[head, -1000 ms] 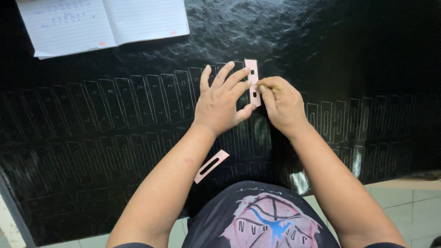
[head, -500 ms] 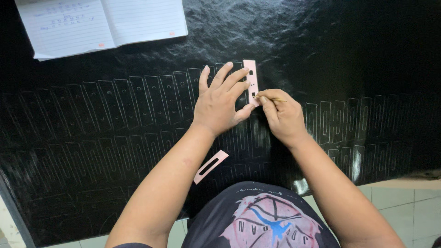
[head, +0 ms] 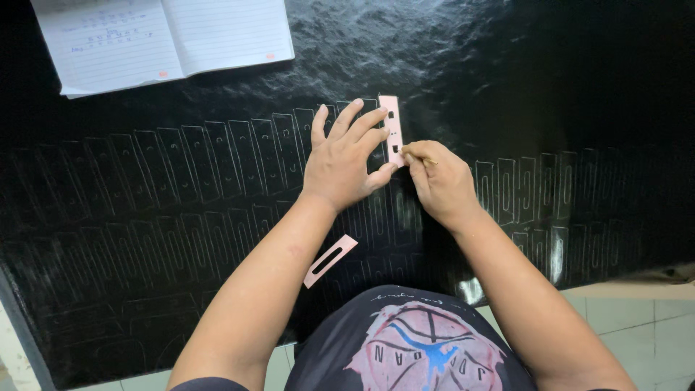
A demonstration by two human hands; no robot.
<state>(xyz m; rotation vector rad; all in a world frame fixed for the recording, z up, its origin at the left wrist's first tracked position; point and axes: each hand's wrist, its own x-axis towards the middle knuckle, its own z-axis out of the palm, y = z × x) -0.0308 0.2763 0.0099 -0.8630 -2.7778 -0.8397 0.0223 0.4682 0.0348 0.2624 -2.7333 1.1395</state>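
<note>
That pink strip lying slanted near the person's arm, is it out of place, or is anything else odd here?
The second pink template lies askew beside the left forearm, apart from the work. The left hand presses the upright pink template flat on the black sheet, and the right hand traces with a thin tool. Nothing looks spilled or damaged.

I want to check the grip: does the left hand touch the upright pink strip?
Touching. The head view shows the left hand with its fingertips pressed on the pink strip.

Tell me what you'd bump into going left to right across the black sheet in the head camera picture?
Open notebook → loose pink template → left hand → pink template under its fingers → right hand with a thin marking tool.
</note>
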